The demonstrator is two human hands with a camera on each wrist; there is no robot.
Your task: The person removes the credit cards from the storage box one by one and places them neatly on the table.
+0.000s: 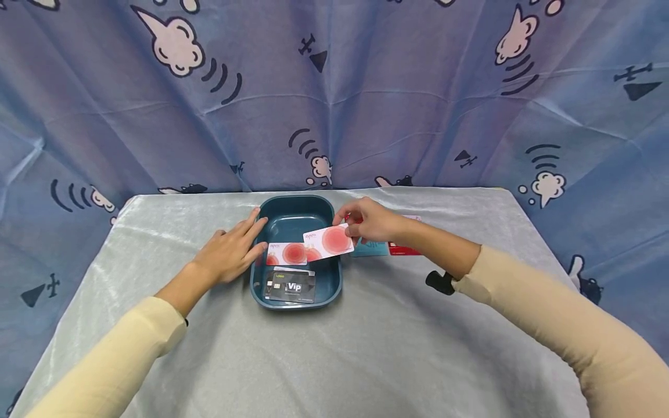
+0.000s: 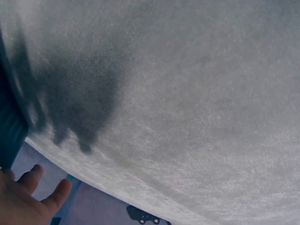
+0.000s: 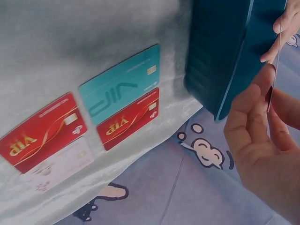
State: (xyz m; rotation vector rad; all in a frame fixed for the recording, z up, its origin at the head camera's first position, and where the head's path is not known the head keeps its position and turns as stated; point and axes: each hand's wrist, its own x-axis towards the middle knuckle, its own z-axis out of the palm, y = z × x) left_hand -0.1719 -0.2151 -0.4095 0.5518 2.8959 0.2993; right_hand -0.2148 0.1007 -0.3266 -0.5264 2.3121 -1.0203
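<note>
While the right hand (image 1: 368, 219) pinches the white card (image 1: 329, 241) by its right end, mid-frame over the blue tray (image 1: 292, 226), the left hand (image 1: 230, 253), fingers straight and parted, touches the tray's left rim; a light grip and flat lowering would probably best spare the matching card (image 1: 284, 253) it overlaps in view. It looks thin, slightly tilted, with a large coral disc.

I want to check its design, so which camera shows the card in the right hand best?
The head view: the held card turns its printed face to the camera, though the right hand covers a bit of one end. The right wrist view catches it nearly edge-on, as a thin line; the left wrist view doesn't show it.
</note>
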